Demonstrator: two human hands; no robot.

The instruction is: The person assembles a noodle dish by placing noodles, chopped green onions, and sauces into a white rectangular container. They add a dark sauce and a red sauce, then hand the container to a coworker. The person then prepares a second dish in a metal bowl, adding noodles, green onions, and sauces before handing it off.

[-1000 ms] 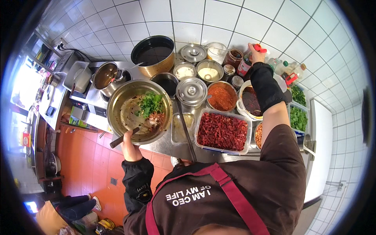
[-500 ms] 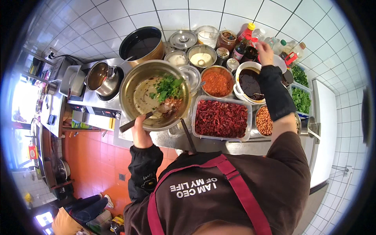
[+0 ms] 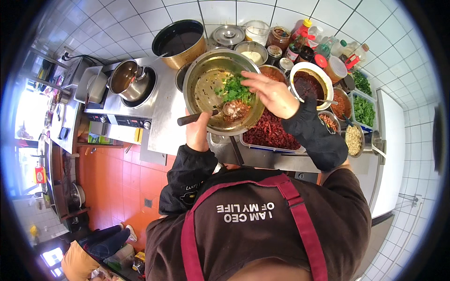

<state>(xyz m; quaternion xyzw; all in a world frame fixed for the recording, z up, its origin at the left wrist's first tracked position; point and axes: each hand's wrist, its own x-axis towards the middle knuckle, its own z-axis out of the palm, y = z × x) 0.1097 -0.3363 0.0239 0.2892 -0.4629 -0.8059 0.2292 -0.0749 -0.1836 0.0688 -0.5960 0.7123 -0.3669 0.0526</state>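
My left hand grips the near-left rim of a steel mixing bowl. A spoon with a dark handle lies over that rim against my left thumb, its head inside the bowl. Chopped green herbs, reddish-brown seasoning and some white powder lie in the bowl above a thin layer of liquid. My right hand is over the bowl's right side, fingers stretched toward the herbs and nothing visible in them. The palm is hidden. A tub of dried red chillies sits below this hand, partly covered by it.
A white pot of dark sauce stands to the right, near bowls of peanuts and pale chopped pieces. Behind are a large pot, jars and sauce bottles. A saucepan occupies the left hob.
My right hand has come from the bottles at the back right to above the bowl, its fingers now stretched out. My left hand has shifted the bowl rightward, partly over the chilli tub.
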